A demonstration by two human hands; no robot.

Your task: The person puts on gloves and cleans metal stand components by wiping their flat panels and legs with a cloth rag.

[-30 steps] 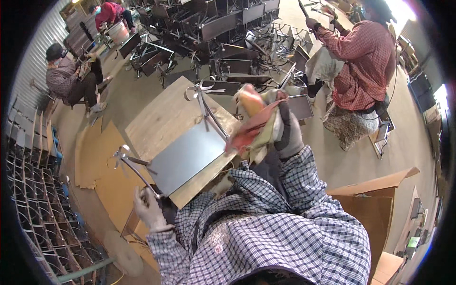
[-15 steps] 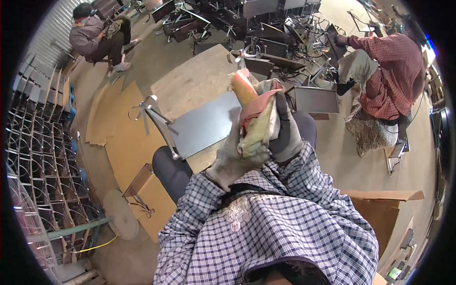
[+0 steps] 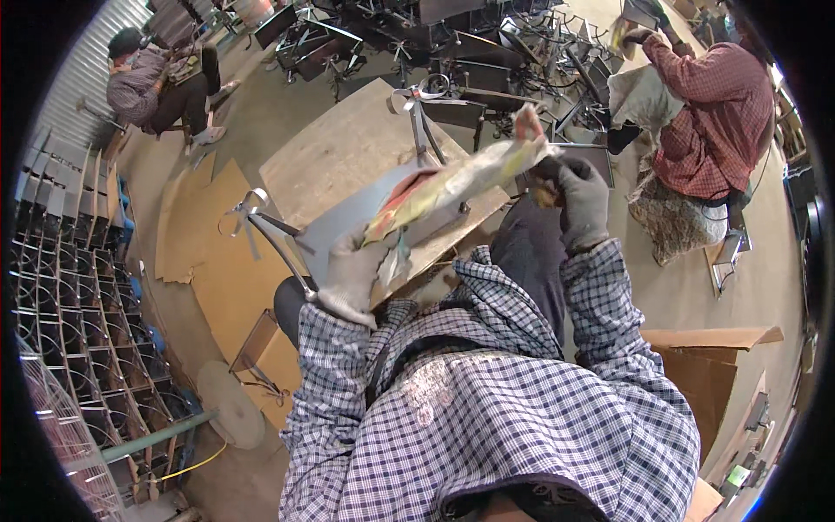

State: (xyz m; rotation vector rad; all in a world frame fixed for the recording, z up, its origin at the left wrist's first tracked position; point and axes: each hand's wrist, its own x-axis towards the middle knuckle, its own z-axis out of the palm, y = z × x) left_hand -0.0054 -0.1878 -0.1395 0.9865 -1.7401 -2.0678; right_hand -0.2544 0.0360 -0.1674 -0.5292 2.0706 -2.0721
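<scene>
Workshop floor (image 3: 665, 300) is beige & cluttered. Nearest: blk/wht checked shirt (image 3: 522, 409) of the person, open cardboard box (image 3: 696, 374) at R. Hands apart, both in gray gloves, each clamped on one end of a multicolor cloth (image 3: 470, 187) (yellow/white/red). L hand (image 3: 348, 283) has the lower end; R hand (image 3: 583, 204) has the upper end, fingers curled in. Cloth stretched slantwise btwn them, in front of a metal piece (image 3: 330, 222); can't tell if it touches. Metal piece = flat gray panel w/ thin dark legs ending in curled strips, on a wooden board (image 3: 326, 152), partly hidden by cloth & L hand. Cardboard sheets (image 3: 217, 226) on floor L of board; tall stack of dark metal frames (image 3: 78, 261) far L. Beyond, co-worker in red checked shirt (image 3: 713, 122) sits at R on a patterned sack (image 3: 674, 217). Farther: big pile of dark metal parts (image 3: 483, 61), 2nd co-worker (image 3: 143, 91) seated upper L, nr corrugated wall (image 3: 74, 65).
</scene>
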